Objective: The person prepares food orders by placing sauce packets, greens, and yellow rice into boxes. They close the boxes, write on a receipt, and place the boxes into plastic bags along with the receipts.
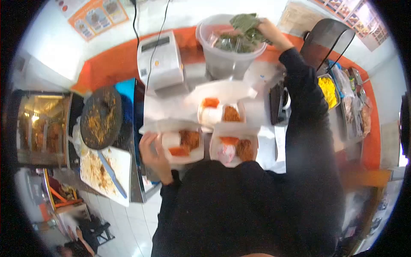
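My right hand (pixel 272 35) is raised above a clear plastic bucket (pixel 229 60) at the back of the counter, its fingers closed on green leaves (pixel 245 22). More leaves and what looks like clear plastic lie inside the bucket. Beside the left open takeaway box (pixel 195 156) is my left hand (pixel 153 155), fingers slightly bent and apart at the box's edge. That box holds white rice, an orange-red piece and brown shredded food. A second open box (pixel 212 158) sits to its right, its rice marked pinkish red. Behind them stands a third open box (pixel 243 112) with similar food.
A white label printer (pixel 160 60) stands back left. On the left, a knife (pixel 112 173) lies on a stained cutting board (pixel 87 173) below a dark round block (pixel 102 118). A black device (pixel 277 103) sits right; farther right is a yellow-filled tray (pixel 327 92). Another person (pixel 81 240) shows lower left.
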The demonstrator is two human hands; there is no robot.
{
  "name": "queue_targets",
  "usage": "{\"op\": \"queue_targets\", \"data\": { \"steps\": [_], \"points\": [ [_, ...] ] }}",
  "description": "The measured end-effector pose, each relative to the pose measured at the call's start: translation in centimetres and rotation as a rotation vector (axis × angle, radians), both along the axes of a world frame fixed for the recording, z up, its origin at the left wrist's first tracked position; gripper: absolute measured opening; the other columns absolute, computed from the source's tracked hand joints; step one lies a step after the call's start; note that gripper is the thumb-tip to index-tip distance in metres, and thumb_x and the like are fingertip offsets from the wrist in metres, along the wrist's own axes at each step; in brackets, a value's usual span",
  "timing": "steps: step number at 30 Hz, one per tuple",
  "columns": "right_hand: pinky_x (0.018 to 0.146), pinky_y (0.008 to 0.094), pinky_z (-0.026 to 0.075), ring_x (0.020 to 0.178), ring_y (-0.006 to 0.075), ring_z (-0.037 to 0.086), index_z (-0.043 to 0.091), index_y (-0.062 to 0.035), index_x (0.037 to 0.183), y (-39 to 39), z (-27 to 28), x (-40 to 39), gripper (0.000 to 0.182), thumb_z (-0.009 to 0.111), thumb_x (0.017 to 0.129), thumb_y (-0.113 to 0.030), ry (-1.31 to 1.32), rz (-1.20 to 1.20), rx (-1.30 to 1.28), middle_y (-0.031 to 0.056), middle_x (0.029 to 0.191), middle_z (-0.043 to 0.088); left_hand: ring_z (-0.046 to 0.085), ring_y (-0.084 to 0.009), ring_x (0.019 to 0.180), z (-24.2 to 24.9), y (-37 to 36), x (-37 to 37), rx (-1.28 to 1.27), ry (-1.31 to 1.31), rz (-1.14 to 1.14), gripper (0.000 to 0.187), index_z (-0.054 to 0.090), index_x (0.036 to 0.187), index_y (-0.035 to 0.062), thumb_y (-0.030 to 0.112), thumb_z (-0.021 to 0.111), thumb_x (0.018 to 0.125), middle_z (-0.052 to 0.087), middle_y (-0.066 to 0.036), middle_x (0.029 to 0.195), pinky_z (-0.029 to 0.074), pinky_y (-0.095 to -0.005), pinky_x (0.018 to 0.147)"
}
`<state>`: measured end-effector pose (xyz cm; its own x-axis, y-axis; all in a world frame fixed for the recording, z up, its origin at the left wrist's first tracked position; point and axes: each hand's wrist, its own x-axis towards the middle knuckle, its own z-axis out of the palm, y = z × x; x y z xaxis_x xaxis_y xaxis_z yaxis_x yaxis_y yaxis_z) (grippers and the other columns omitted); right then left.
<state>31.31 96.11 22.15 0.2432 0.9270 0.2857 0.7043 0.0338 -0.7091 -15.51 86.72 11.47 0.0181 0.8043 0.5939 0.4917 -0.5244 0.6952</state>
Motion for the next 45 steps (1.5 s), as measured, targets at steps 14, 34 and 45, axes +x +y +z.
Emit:
{"op": "queue_targets", "data": {
  "steps": [14,34,45],
  "points": [
    [0.076,0.0320,0.044,0.083,0.0254,0.059,0.056,0.0007,0.101,-30.4,-14.3,-27.3,0.027,0.049,0.075,-0.001,0.567,0.474,-0.399,0.0158,0.092,0.063,0.056,-0.0140,0.085,-1.2,-13.1,-0.8,-0.864,0.070,-0.420,0.019,0.059,0.098,0.0029,0.001,0.050,0.081,0.060,-0.010,0.091,0.044,-0.0265,0.077],
    [0.073,0.0292,0.045,0.081,0.0185,0.059,0.056,0.0007,0.100,-34.1,-14.6,-29.5,0.022,0.048,0.083,-0.011,1.037,0.383,-0.475,0.0130,0.087,0.064,0.045,-0.0296,0.091,-11.2,-3.5,-4.7,-0.250,1.021,0.290,0.025,0.062,0.086,0.0081,0.028,0.062,0.071,0.047,-0.011,0.102,0.040,-0.0419,0.072],
    [0.078,0.0288,0.043,0.087,0.0156,0.056,0.055,0.0044,0.102,-35.7,-17.1,-28.9,0.024,0.044,0.083,-0.005,0.923,-0.017,-0.338,0.0142,0.095,0.061,0.048,-0.0287,0.091,-8.4,-4.3,-2.9,-0.140,0.974,0.103,0.027,0.060,0.103,0.0138,0.026,0.058,0.078,0.052,-0.007,0.106,0.041,-0.0395,0.075]
  ]
}}
